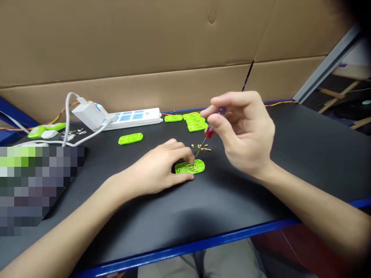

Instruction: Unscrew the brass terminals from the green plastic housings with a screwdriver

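Note:
My left hand [159, 166] grips a bright green plastic shell [199, 165] flat on the black tabletop, its thumb along the near edge and fingers over the far side. Small brass-coloured parts sit inside this shell. Above and to the right, my right hand [251, 133] is closed around the red and purple handle of a screwdriver [209, 132]. The thin shaft slants down to the left, its tip close to the shell's far edge; whether they touch I cannot tell. Several loose brass pieces [206, 149] lie just behind the shell.
More green shells [195, 121] with brass parts lie at the back, and another green shell [130, 138] lies left. A white power strip [136, 119] with a plugged-in adapter [88, 114] and cables stands before the cardboard wall [174, 46]. A pixelated dark object [37, 185] occupies the left.

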Tool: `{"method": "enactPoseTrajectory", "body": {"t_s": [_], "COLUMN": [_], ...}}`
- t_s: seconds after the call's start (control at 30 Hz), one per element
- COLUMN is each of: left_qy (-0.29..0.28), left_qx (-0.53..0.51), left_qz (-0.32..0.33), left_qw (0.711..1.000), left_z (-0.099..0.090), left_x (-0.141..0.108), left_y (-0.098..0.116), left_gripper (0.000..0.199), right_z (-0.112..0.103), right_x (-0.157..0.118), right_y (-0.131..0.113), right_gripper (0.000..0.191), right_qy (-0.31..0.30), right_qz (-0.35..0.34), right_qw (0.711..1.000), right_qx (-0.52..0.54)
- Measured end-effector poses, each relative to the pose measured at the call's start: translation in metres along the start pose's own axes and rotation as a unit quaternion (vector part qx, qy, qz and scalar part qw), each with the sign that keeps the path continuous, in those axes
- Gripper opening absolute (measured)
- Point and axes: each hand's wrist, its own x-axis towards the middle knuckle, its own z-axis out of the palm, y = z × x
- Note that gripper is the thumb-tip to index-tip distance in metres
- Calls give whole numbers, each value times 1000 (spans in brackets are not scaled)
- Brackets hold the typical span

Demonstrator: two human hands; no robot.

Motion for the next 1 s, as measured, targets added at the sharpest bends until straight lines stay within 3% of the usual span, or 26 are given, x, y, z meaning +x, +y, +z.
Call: {"method": "enactPoseTrajectory", "body": {"t_s": [1.0], "left_qy": [12], "left_qx": [-26], "left_qz": [2], "left_qw": [1000], "left_z": [7], "left_x": [4], "left_y": [4], "left_gripper": [18], "right_z": [-2], "right_x": [0], "right_y": [-8], "right_gripper": [16], "right_qy": [-59], "right_qz": [-35], "right_qw": [998], "right_qx": [-4]}}
